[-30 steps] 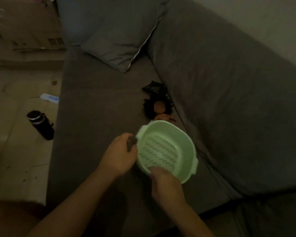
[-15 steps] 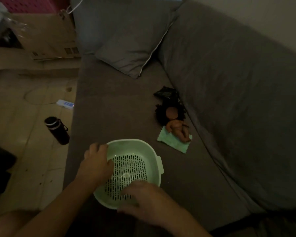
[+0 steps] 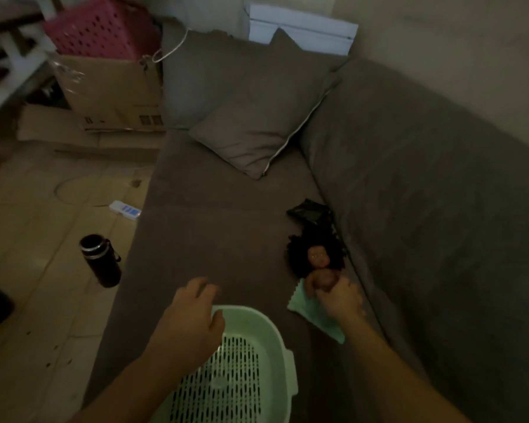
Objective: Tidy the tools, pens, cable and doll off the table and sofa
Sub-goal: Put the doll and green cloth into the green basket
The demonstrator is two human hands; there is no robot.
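A small doll (image 3: 317, 261) with black curly hair lies on the grey sofa seat (image 3: 220, 239), close to the backrest, partly on a light green cloth (image 3: 315, 319). My right hand (image 3: 338, 297) is curled around the doll's body. A pale green perforated basket (image 3: 275, 337) sits on the seat in front of me. My left hand (image 3: 193, 319) grips its far left rim, thumb inside. A black crumpled item (image 3: 309, 212) lies just beyond the doll's head.
A grey cushion (image 3: 257, 135) leans in the sofa's far corner. On the floor to the left stand a black flask (image 3: 100, 260) and a white power strip (image 3: 125, 210). Cardboard boxes (image 3: 113, 93) and a pink crate (image 3: 104, 29) stand beyond.
The basket has come down onto the seat nearer me. My right hand left the basket and reached right to the doll, closing on its body. My left hand stayed on the rim.
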